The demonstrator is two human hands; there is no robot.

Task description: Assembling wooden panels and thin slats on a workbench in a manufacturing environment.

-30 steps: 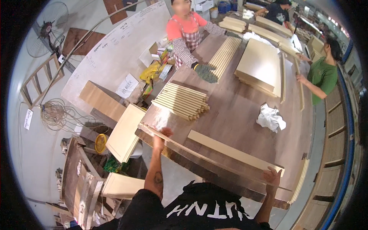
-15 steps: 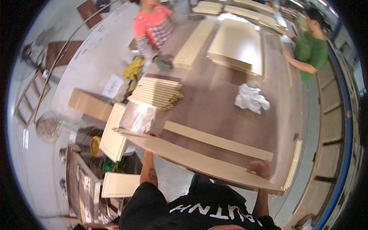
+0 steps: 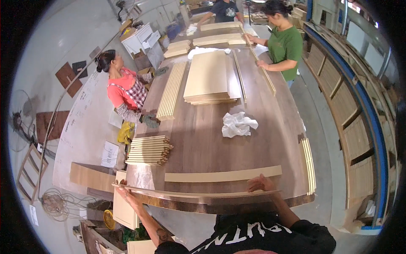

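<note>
A long cream-coloured wooden board (image 3: 190, 195) runs along the near edge of the table, turned so that mostly its narrow edge shows. My left hand (image 3: 122, 188) is closed on its left end, which sticks out past the table's corner. Near the other end, my right hand (image 3: 261, 183) grips the same board from its far side, fingers partly curled and the thumb hard to see. Just beyond it, a second flat cream board (image 3: 223, 174) lies on the brown table (image 3: 203, 148), parallel to the first.
Short cream strips (image 3: 147, 151) are stacked at the left, a crumpled white cloth (image 3: 238, 125) lies mid-table, and large panels (image 3: 207, 78) are piled beyond. Thin strips (image 3: 308, 165) line the right edge. Co-workers stand at the left (image 3: 127, 86), right (image 3: 285, 46) and far end (image 3: 224, 12).
The held board has turned from showing its wide face to nearly edge-on, and its right end has moved inward from the table's right corner. My view has tilted up, showing more of the far table.
</note>
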